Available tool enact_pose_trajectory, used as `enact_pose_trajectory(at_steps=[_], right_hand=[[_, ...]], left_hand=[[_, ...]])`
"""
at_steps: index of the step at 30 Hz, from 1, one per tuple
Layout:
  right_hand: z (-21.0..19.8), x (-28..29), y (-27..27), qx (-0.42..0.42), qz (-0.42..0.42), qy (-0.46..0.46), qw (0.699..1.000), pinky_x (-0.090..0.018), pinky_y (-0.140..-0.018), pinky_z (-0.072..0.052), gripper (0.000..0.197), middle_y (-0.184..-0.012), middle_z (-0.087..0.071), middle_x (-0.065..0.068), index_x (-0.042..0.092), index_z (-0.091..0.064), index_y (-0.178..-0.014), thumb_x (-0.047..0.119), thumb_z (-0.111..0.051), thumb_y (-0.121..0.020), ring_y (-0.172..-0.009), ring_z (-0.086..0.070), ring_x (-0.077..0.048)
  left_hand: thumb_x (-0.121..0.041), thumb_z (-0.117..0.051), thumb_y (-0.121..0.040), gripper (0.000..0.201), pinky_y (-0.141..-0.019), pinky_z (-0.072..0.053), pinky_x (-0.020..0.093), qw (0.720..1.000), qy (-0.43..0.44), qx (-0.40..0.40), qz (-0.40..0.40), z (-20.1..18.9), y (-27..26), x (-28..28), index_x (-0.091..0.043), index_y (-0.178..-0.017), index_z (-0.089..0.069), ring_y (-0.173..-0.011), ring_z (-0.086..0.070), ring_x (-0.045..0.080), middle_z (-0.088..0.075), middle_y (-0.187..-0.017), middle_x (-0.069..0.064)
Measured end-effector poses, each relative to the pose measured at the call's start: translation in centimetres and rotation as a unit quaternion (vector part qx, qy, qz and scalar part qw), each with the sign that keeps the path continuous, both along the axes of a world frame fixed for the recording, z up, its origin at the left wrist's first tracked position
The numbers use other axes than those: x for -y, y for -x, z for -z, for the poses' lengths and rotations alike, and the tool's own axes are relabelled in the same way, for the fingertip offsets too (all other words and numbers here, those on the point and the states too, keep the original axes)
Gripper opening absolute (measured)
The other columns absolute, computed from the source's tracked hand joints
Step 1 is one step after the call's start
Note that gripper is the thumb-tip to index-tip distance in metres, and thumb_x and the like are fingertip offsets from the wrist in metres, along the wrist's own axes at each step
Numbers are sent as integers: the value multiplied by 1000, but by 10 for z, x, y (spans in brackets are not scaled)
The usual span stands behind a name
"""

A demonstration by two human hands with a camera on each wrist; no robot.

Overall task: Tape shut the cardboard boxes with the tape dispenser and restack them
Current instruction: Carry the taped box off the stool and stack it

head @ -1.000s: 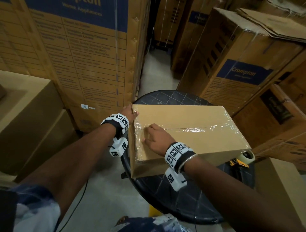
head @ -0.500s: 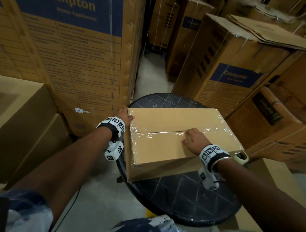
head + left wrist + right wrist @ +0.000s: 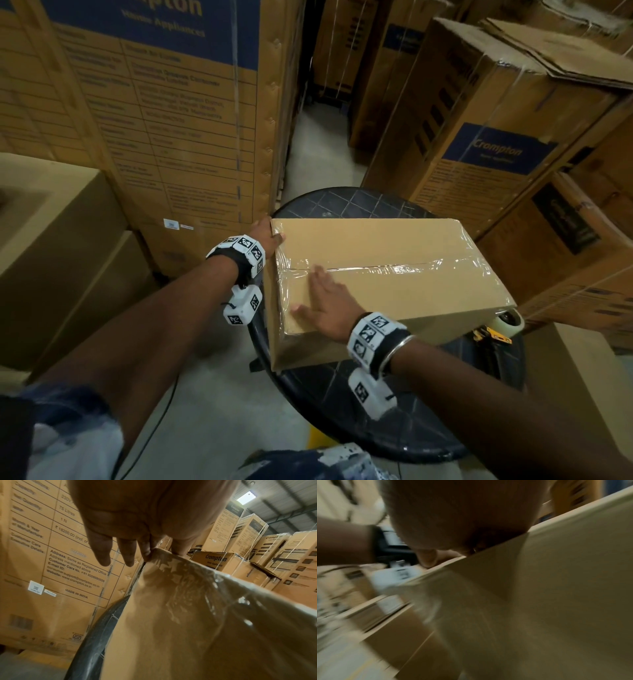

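Warehouse of tall printed cartons, plain brown cardboard box (image 3: 387, 274) on round black table (image 3: 359, 202), right hand (image 3: 330, 305) flat with fingers spread over clear tape, left hand (image 3: 265, 234) gripping its far left corner, thumb on top.

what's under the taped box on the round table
The box sits on a black round table. A tape dispenser pokes out from behind its right end; the table beneath the box is hidden.
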State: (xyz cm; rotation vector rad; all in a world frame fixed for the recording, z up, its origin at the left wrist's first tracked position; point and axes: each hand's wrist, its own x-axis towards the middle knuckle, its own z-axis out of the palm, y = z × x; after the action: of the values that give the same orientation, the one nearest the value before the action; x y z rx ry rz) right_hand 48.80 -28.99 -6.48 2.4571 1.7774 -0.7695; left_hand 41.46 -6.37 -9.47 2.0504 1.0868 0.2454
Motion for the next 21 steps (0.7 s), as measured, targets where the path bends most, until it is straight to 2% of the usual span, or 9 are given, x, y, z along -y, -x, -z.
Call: enact_pose_trajectory(at_steps=[2, 6, 12, 16, 21], right_hand=[[-4, -4, 23, -1, -41, -4, 999, -47, -127, 1, 98, -171, 18, -9, 10, 7, -165, 69, -38, -101, -159, 12, -24], [-3, -14, 35, 56, 12, -1, 998, -52, -128, 2, 102, -173, 15, -10, 8, 3, -165, 63, -50, -98, -160, 6, -25], [5, -15, 44, 47, 12, 9, 999, -48, -129, 2, 115, -170, 24, -14, 4, 14, -162, 58, -59, -91, -159, 16, -30], [8, -9, 40, 53, -1, 11, 999, -46, -129, 4, 127, -169, 28, -11, 5, 18, -162, 63, -67, -85, -158, 20, -28], [11, -9, 44, 62, -3, 14, 998, -48, -127, 7, 128, -169, 27, -11, 7, 18, -162, 59, -70, -85, -158, 20, -28]], left_hand=[[-27, -58, -98, 47, -103, -37, 37, 1000, 1, 3, -2, -1, 0, 1, -6, -138, -45, -127, -47, 35, -50, -137, 20], [-27, -59, -97, 48, -103, -37, 38, 1000, 5, 6, -3, -2, 1, 1, -6, -138, -45, -126, -48, 36, -48, -137, 20], [-29, -62, -95, 50, -103, -39, 39, 1000, 11, 10, -3, -3, 3, -2, -8, -138, -46, -125, -50, 36, -50, -137, 19], [-29, -58, -98, 61, -112, -32, 42, 1000, 1, 3, -3, -2, 2, 2, -16, -152, -32, -137, -38, 38, -37, -150, 21], [-26, -60, -96, 55, -104, -37, 37, 1000, -19, -9, -9, -9, 4, 5, -12, -146, -42, -127, -48, 37, -46, -140, 20]])
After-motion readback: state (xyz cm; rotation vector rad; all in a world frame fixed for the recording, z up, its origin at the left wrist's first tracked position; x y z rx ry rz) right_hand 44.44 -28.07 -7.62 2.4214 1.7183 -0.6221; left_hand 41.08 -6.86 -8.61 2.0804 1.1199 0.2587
